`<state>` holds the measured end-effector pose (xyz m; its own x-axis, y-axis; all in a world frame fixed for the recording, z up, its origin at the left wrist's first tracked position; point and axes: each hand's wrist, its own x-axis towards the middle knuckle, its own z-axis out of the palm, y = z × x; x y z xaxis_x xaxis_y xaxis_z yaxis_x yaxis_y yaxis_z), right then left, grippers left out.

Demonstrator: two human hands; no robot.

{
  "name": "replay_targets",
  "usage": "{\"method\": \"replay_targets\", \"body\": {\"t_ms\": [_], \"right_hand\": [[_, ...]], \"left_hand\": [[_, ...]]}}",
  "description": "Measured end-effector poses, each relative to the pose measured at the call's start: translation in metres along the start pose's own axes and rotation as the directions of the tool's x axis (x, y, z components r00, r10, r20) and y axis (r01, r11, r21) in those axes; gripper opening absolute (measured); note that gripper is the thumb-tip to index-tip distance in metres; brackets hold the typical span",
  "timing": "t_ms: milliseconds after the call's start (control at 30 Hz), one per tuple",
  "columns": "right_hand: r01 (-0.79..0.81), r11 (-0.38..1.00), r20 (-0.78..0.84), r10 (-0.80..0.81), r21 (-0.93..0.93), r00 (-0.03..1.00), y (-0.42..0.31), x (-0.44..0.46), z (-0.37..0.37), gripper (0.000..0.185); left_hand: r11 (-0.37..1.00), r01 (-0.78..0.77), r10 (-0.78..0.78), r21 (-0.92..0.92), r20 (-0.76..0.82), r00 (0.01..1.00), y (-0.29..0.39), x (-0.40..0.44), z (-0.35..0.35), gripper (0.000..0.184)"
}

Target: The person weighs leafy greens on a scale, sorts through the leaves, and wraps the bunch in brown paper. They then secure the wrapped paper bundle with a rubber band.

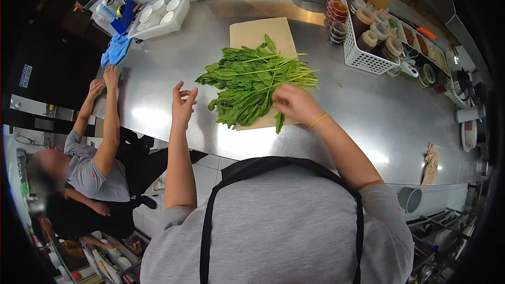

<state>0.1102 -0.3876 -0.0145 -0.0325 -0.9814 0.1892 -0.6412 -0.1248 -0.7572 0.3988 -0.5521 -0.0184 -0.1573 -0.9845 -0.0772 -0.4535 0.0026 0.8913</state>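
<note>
- At the near right of the heap, with the right hand [299, 104]: fingers curled in and blurred, close over the stems. Cannot tell if pinching a stem or only brushing past.
- On that same wrist, a yellow band [319, 120], thin and close to the stems; could perhaps catch a stalk during a low sweep.
- To the left of the heap, with the left hand [183, 102]: fingers spread and part bent, with no item visible in the grasp, and apart from the leaves. Little steadying on that side, so a likely slide of the whole heap under a pull from the right.
- Between both, the leafy greens [247, 84]: leaves mostly left, stems mostly right, crossed and tangled. Might drag up neighbours or tear soft leaves if tugged singly.
- Under the heap, a beige sheet [260, 26], overhung by leaves to the left and stems to the right. Could shift along with them on the smooth metal table [158, 73].
- At the near edge of the sheet, a loose leaf [279, 122], close to the right hand; easily knocked nearer by the wrist.
- Farther right, stacked sauce cups [336, 16] beside a white basket [368, 62] of squeeze bottles. Likely to topple, the cups first, from a wide outward swing of the arm.
</note>
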Motion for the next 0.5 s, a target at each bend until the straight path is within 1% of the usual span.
{"method": "replay_targets", "body": {"t_ms": [33,67,100,133,167,200,233,267,300,333,367,400,433,467,500], "right_hand": [[0.081,0.995,0.097,-0.075,-0.056,0.992,0.001,-0.008,0.003,0.014],[0.166,0.981,0.197,-0.144,-0.104,0.97,0.003,-0.014,0.007,0.012],[0.162,0.981,0.194,-0.14,-0.103,0.971,0.006,-0.019,0.013,0.012],[0.21,0.966,0.151,-0.188,-0.152,0.971,0.01,-0.024,0.021,0.011],[0.255,0.945,0.11,-0.237,-0.205,0.965,0.015,-0.027,0.026,0.009],[0.251,0.946,0.107,-0.233,-0.204,0.967,0.019,-0.027,0.03,0.009],[0.232,0.958,0.031,-0.23,-0.167,0.973,0.022,-0.026,0.034,0.009],[0.216,0.968,-0.046,-0.223,-0.131,0.974,0.025,-0.024,0.036,0.008],[0.211,0.968,-0.054,-0.219,-0.135,0.974,0.028,-0.022,0.04,0.008],[0.151,0.982,-0.101,-0.163,-0.116,0.981,0.03,-0.018,0.043,0.008],[0.092,0.991,-0.148,-0.105,-0.094,0.983,0.032,-0.015,0.046,0.009],[0.085,0.992,-0.157,-0.099,-0.097,0.983,0.032,-0.011,0.046,0.009],[0.025,0.999,-0.193,-0.032,-0.04,0.981,0.032,-0.006,0.047,0.009],[-0.031,0.999,-0.226,0.035,0.018,0.974,0.032,-0.003,0.047,0.009],[-0.036,0.999,-0.233,0.039,0.017,0.972,0.034,-0.003,0.046,0.009]], "left_hand": [[0.998,-0.05,0.05,0.038,-0.004,0.999,-0.002,0.001,0.001,0.072],[0.998,-0.051,0.051,0.038,0.0,0.999,-0.004,0.004,0.004,0.072],[0.97,-0.228,0.231,0.078,-0.029,0.972,0.002,0.003,0.011,0.073],[0.91,-0.396,0.404,0.122,-0.049,0.914,0.015,-0.001,0.019,0.075],[0.888,-0.435,0.441,0.152,-0.006,0.898,0.029,-0.006,0.026,0.082],[0.789,-0.579,0.574,0.206,0.087,0.814,0.042,-0.008,0.036,0.088],[0.664,-0.708,0.685,0.241,0.185,0.705,0.056,-0.013,0.046,0.094],[0.599,-0.752,0.694,0.273,0.291,0.658,0.069,-0.022,0.059,0.1],[0.528,-0.796,0.691,0.295,0.397,0.605,0.079,-0.033,0.073,0.105],[0.48,-0.797,0.621,0.367,0.499,0.604,0.083,-0.043,0.085,0.113],[0.435,-0.815,0.603,0.382,0.548,0.579,0.084,-0.049,0.097,0.116],[0.389,-0.833,0.58,0.394,0.597,0.554,0.083,-0.053,0.107,0.119],[0.384,-0.838,0.581,0.386,0.604,0.545,0.082,-0.056,0.114,0.119],[0.37,-0.841,0.55,0.394,0.637,0.54,0.082,-0.058,0.119,0.12],[0.356,-0.844,0.518,0.402,0.667,0.536,0.082,-0.058,0.124,0.121]]}}
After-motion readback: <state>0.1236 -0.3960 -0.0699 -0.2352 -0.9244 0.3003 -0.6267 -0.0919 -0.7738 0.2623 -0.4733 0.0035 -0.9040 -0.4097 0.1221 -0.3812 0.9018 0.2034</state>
